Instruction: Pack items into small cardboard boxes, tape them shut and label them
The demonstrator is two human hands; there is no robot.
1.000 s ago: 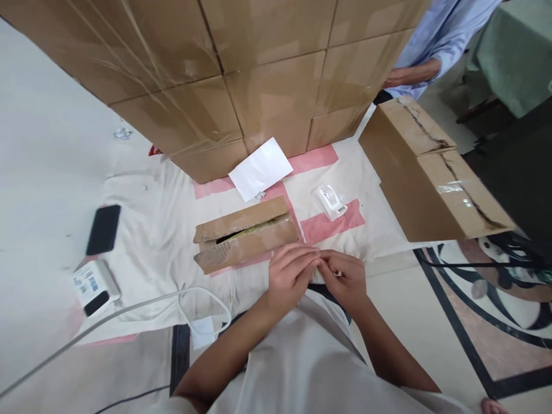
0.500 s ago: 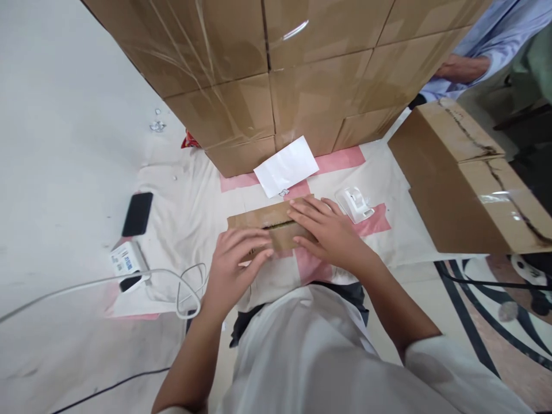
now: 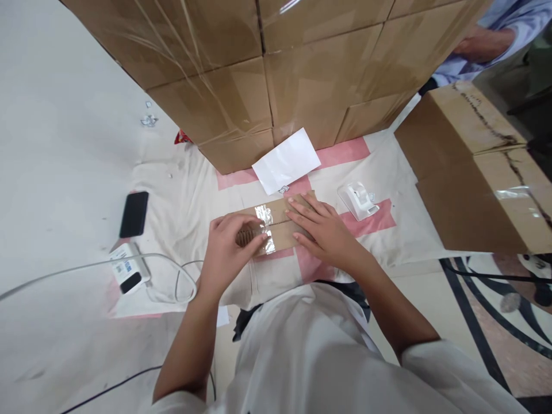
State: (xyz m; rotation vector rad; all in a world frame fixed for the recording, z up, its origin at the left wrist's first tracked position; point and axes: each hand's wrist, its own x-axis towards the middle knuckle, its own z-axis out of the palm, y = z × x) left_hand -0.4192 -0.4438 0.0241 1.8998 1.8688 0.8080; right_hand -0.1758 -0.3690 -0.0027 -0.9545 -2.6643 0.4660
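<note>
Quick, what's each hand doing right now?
Left hand: fingers curled, pressing clear tape onto the small box.
Right hand: open, flat on the small box.

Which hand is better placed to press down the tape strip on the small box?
Left, probably. The left hand has its fingertips right at the shiny tape across the small box seam. The right hand lies flat on the box's other end, pinning the flaps.

The small cardboard box [image 3: 276, 227] at frame centre is partly hidden under both hands. The stack of cartons [image 3: 276, 75] runs off the top edge, and a co-worker's arm [image 3: 485, 43] (upper right) is cut off. The label on the white device [image 3: 127, 270] is too small to read.
</note>
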